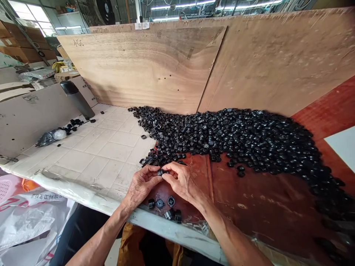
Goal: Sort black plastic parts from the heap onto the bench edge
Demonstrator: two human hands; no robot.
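Between the fingertips of both hands is a small black plastic cap (161,172), partly hidden by the fingers. My left hand (142,183) pinches it from the left with thumb and forefinger. From the right, my right hand (181,180) grips the same piece with its thumb and fingers. Just below the hands, several loose black caps (171,201) lie on the reddish-brown board (191,207) near the table's front edge. Beyond the hands spreads a large heap of similar black plastic parts (227,136), some ring-shaped at its left end.
A wooden panel (144,62) stands along the back. To the left, a dark thermos bottle (77,99) leans near a clear plastic bag (51,136) and scattered black pieces on the tiled surface (97,155). White sacks (30,221) hang at the lower left, below the padded table edge (177,225).
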